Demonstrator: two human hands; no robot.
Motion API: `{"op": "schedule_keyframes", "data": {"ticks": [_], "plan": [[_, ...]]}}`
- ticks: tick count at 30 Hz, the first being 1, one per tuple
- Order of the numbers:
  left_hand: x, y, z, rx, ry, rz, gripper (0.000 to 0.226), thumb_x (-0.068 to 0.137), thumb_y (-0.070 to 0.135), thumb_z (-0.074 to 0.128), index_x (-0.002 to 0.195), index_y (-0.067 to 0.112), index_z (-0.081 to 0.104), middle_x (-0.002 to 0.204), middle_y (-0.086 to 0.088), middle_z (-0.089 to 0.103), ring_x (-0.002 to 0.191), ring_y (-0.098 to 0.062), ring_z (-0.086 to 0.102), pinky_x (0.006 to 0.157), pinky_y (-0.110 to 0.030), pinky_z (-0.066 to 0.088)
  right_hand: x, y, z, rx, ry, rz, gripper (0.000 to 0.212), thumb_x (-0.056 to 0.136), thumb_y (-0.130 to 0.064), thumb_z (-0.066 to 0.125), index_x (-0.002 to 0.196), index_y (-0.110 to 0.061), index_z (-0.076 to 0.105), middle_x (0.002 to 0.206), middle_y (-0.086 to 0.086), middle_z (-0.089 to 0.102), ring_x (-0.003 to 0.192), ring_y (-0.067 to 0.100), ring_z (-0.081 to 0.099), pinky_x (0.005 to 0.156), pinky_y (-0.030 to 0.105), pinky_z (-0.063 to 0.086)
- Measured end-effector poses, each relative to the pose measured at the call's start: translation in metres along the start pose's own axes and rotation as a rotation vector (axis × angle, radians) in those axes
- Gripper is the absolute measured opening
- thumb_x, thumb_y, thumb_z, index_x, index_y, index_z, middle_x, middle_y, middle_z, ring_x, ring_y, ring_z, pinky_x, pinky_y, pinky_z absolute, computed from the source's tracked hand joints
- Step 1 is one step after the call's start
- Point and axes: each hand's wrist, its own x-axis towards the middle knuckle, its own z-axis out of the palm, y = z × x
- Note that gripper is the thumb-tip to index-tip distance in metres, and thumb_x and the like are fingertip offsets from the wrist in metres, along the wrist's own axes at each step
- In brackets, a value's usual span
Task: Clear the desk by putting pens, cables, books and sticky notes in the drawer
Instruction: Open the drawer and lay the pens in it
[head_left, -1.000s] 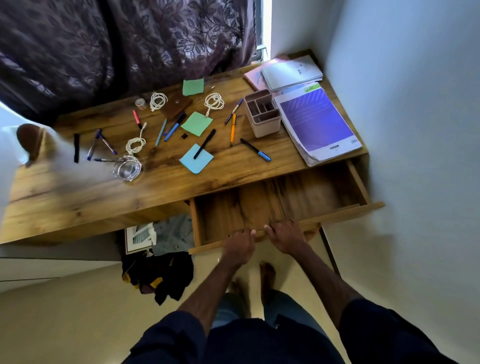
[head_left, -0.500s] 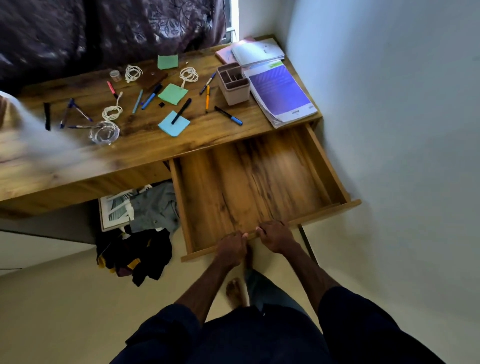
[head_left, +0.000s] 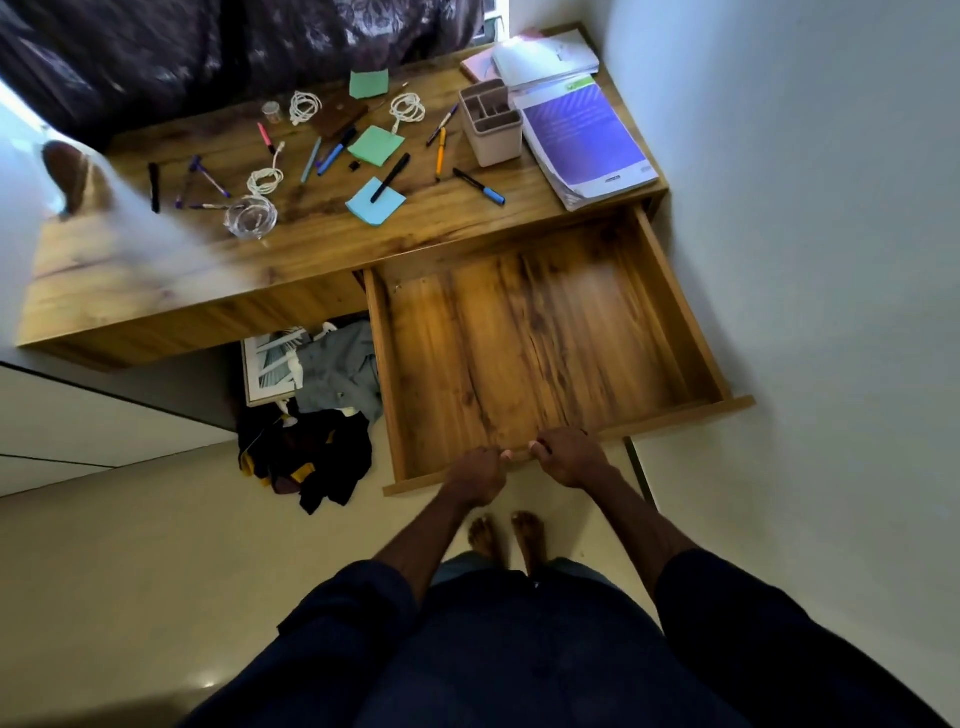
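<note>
Holds the front edge of the open drawer (head_left: 545, 353) with left grip (head_left: 475, 475) and right grip (head_left: 569, 457), fingers curled over it, side by side mid-width for a straight slide. Pens (head_left: 479, 186), cables (head_left: 408, 110), sticky notes (head_left: 375, 201), books (head_left: 587, 140) up on the table (head_left: 322, 249), none inside.

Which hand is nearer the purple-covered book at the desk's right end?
Right. The right hand grips the wooden drawer front almost straight out from the purple-covered book; the left hand grips it further left.
</note>
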Motion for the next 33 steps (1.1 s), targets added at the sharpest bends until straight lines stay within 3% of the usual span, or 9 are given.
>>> {"op": "schedule_keyframes", "data": {"ticks": [5, 11, 14, 16, 19, 23, 27, 30, 33], "plan": [[-0.01, -0.001, -0.008, -0.044, -0.038, 0.021, 0.039, 0.109, 0.033, 0.032, 0.119, 0.007, 0.059, 0.116, -0.017, 0.064, 0.104, -0.031, 0.059, 0.089, -0.04, 0.045, -0.008, -0.007, -0.009, -0.012, -0.063, 0.017, 0.042, 0.101, -0.047, 0.036, 0.094, -0.018, 0.064, 0.097, 0.007, 0.067, 0.092, 0.025, 0.059, 0.088, 0.042, 0.045], [-0.002, -0.012, -0.018, -0.07, -0.111, 0.054, 0.039, 0.109, 0.032, 0.032, 0.114, 0.006, 0.061, 0.109, -0.017, 0.065, 0.097, -0.031, 0.06, 0.078, -0.034, 0.04, 0.009, -0.019, -0.017, 0.026, -0.169, 0.111, 0.056, 0.104, -0.05, 0.035, 0.103, -0.006, 0.068, 0.099, 0.016, 0.068, 0.094, 0.031, 0.064, 0.083, 0.039, 0.048], [0.003, -0.024, -0.027, -0.057, -0.165, 0.123, 0.037, 0.108, 0.027, 0.035, 0.115, 0.001, 0.06, 0.11, -0.022, 0.065, 0.099, -0.036, 0.061, 0.082, -0.037, 0.044, 0.024, -0.039, -0.023, -0.035, -0.228, 0.161, 0.047, 0.102, -0.043, 0.045, 0.116, -0.003, 0.064, 0.115, 0.019, 0.066, 0.107, 0.033, 0.063, 0.085, 0.036, 0.046], [0.008, -0.034, -0.043, -0.038, -0.178, 0.186, 0.036, 0.108, 0.025, 0.038, 0.119, -0.002, 0.059, 0.116, -0.024, 0.063, 0.104, -0.037, 0.06, 0.088, -0.04, 0.046, 0.043, -0.062, -0.026, -0.008, -0.239, 0.177, 0.039, 0.099, -0.036, 0.054, 0.11, -0.002, 0.068, 0.113, 0.019, 0.069, 0.106, 0.032, 0.064, 0.077, 0.032, 0.043], [0.015, -0.057, -0.076, -0.01, -0.102, 0.264, 0.031, 0.104, 0.021, 0.045, 0.125, 0.003, 0.059, 0.122, -0.017, 0.064, 0.111, -0.032, 0.06, 0.085, -0.034, 0.043, 0.07, -0.107, -0.025, 0.076, -0.141, 0.187, 0.032, 0.095, -0.033, 0.058, 0.098, -0.005, 0.072, 0.104, 0.017, 0.071, 0.1, 0.031, 0.067, 0.071, 0.029, 0.041], [0.015, -0.125, -0.136, -0.064, 0.059, 0.345, 0.025, 0.098, 0.015, 0.049, 0.114, 0.006, 0.066, 0.111, -0.014, 0.069, 0.099, -0.028, 0.065, 0.076, -0.029, 0.045, 0.1, -0.18, -0.016, 0.206, 0.016, 0.224, 0.027, 0.097, -0.029, 0.055, 0.089, -0.006, 0.068, 0.09, 0.013, 0.068, 0.088, 0.03, 0.065, 0.068, 0.032, 0.04], [0.018, -0.212, -0.209, -0.137, 0.212, 0.256, 0.028, 0.094, 0.019, 0.044, 0.104, 0.007, 0.068, 0.102, -0.012, 0.071, 0.092, -0.027, 0.066, 0.078, -0.037, 0.055, 0.134, -0.256, -0.024, 0.221, 0.066, 0.176, 0.02, 0.096, -0.024, 0.06, 0.076, -0.019, 0.063, 0.083, 0.008, 0.06, 0.081, 0.019, 0.055, 0.066, 0.025, 0.028], [0.021, -0.265, -0.255, -0.114, 0.274, 0.17, 0.024, 0.095, 0.014, 0.048, 0.105, 0.009, 0.069, 0.104, -0.008, 0.072, 0.094, -0.023, 0.067, 0.079, -0.035, 0.055, 0.154, -0.3, -0.034, 0.28, 0.113, 0.17, 0.024, 0.096, -0.02, 0.06, 0.074, -0.014, 0.066, 0.081, 0.013, 0.063, 0.076, 0.015, 0.05, 0.063, 0.027, 0.027], [0.031, -0.301, -0.292, -0.127, 0.314, 0.085, 0.021, 0.093, 0.015, 0.05, 0.104, 0.016, 0.069, 0.104, -0.004, 0.073, 0.095, -0.021, 0.068, 0.081, -0.036, 0.057, 0.174, -0.332, -0.043, 0.313, 0.128, 0.121, 0.024, 0.096, -0.018, 0.06, 0.081, -0.006, 0.073, 0.083, 0.015, 0.069, 0.076, 0.02, 0.06, 0.064, 0.031, 0.036]]}}
